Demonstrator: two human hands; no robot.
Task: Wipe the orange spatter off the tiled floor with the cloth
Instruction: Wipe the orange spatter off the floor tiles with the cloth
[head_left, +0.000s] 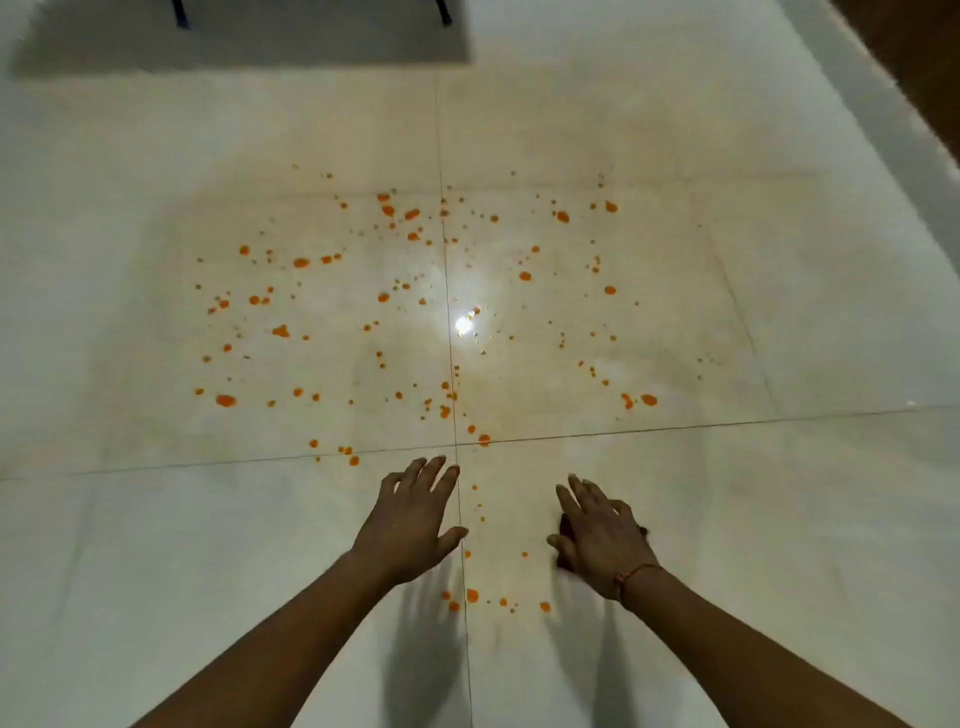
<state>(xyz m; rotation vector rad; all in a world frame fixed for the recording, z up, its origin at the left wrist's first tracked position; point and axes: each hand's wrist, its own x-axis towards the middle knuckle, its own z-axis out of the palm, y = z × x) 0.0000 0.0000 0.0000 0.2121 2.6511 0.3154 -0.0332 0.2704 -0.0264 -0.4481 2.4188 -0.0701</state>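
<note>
Left hand (415, 519) is extending palm-down, fingers spread, holding nothing. Right hand (597, 540) is lying, fingers straight, over a dark cloth (563, 526), mostly hidden. Orange spatter (384, 297) is dotting the tiled floor (779, 519) ahead and between both hands.

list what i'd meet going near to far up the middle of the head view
drops between the wrists → left hand and right hand, about level → tile joint running across → main spatter → grey shadow at the top edge
</note>
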